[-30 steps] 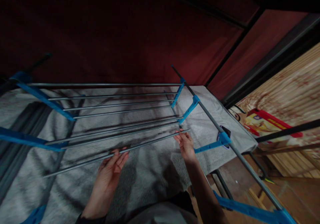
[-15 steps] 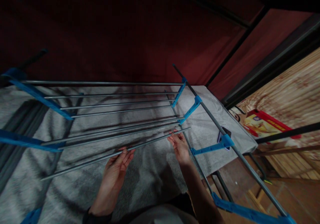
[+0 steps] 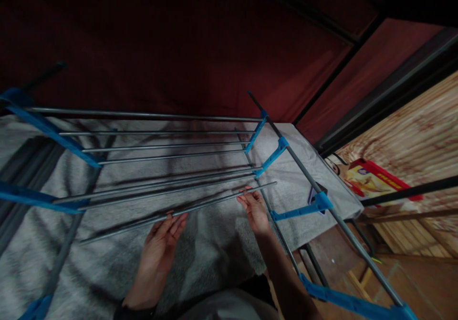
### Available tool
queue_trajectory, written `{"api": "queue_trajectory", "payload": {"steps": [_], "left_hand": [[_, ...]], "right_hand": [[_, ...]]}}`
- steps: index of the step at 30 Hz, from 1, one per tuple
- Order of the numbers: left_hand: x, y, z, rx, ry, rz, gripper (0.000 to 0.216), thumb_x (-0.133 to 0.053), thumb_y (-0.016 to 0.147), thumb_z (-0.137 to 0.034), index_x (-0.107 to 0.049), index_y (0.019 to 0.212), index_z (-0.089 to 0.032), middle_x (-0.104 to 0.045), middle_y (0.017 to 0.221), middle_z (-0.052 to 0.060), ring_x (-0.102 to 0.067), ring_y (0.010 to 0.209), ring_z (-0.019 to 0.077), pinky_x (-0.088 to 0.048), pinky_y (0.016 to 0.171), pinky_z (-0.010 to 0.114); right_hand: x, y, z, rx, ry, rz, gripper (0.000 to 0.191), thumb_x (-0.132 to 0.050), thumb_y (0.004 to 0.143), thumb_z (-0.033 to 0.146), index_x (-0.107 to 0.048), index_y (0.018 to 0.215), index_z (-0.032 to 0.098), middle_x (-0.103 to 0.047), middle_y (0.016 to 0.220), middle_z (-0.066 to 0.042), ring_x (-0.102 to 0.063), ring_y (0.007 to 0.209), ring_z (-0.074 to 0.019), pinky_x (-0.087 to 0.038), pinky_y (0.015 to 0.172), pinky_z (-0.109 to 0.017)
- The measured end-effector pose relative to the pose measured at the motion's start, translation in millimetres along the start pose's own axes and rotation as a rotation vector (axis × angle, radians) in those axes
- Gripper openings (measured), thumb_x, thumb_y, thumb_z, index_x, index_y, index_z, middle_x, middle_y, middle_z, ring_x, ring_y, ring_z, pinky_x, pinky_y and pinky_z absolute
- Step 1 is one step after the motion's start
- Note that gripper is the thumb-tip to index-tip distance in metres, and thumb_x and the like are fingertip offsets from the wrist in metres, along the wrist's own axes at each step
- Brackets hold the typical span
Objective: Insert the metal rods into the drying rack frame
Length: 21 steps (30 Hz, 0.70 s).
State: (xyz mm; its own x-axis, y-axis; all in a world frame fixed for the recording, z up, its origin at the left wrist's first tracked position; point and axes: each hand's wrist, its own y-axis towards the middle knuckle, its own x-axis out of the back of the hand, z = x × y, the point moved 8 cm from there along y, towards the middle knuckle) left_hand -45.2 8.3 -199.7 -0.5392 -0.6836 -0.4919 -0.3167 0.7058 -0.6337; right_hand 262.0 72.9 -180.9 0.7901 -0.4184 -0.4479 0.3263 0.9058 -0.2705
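A thin grey metal rod (image 3: 211, 201) slants across the lower middle of the view, its right end higher than its left. My left hand (image 3: 161, 239) is closed round the rod left of its middle, while my right hand (image 3: 255, 211) pinches it near the right end. Both rod ends look free of the brackets. Beyond my hands stands a rack of grey tubes and blue plastic brackets. Several rods span between the left bracket (image 3: 52, 130) and the right bracket (image 3: 256, 133). A right-hand bracket (image 3: 299, 211) close to my right hand carries no rod.
Grey fleecy cloth (image 3: 211, 258) lies under the rack. Several dark tubes (image 3: 32, 181) rest at the far left. A phone (image 3: 315, 193) lies behind a right bracket. A red and yellow box (image 3: 375, 179) sits at the right, beyond the cloth's edge. A dark red panel (image 3: 186, 48) closes off the back.
The rod has shifted right, and its left end has risen in the view. Both hands still hold it, the left hand now slightly further left. The view has shifted a little.
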Motion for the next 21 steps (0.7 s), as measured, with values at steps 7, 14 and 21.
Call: {"api": "queue_trajectory", "payload": {"steps": [7, 14, 21], "left_hand": [[15, 6, -22, -0.065, -0.043, -0.068, 0.023, -0.078, 0.079, -0.008, -0.063, 0.065, -0.018, -0.077, 0.084, 0.000, -0.078, 0.079, 0.0174, -0.066, 0.074, 0.028], [24, 3, -42, -0.115, -0.044, -0.076, 0.025, -0.071, 0.086, -0.005, -0.064, 0.066, -0.019, -0.077, 0.085, -0.001, -0.075, 0.076, 0.0136, -0.066, 0.072, 0.026], [50, 8, -71, -0.201, -0.102, -0.118, 0.022, -0.073, 0.085, -0.004, -0.067, 0.070, -0.019, -0.078, 0.088, -0.002, -0.075, 0.079, 0.0125, -0.066, 0.077, 0.025]], "right_hand": [[9, 0, 4, -0.011, 0.039, -0.037, 0.045, -0.100, 0.059, 0.042, -0.070, 0.088, 0.025, -0.075, 0.082, 0.005, -0.071, 0.069, -0.0119, -0.066, 0.075, -0.027], [16, -1, 6, -0.010, 0.068, -0.011, 0.037, -0.097, 0.066, 0.037, -0.072, 0.091, 0.025, -0.076, 0.079, 0.005, -0.075, 0.071, -0.0131, -0.067, 0.078, -0.028], [29, 5, 6, -0.005, 0.065, 0.001, 0.032, -0.097, 0.069, 0.034, -0.075, 0.089, 0.025, -0.080, 0.085, 0.002, -0.077, 0.075, -0.0145, -0.068, 0.080, -0.029]]}}
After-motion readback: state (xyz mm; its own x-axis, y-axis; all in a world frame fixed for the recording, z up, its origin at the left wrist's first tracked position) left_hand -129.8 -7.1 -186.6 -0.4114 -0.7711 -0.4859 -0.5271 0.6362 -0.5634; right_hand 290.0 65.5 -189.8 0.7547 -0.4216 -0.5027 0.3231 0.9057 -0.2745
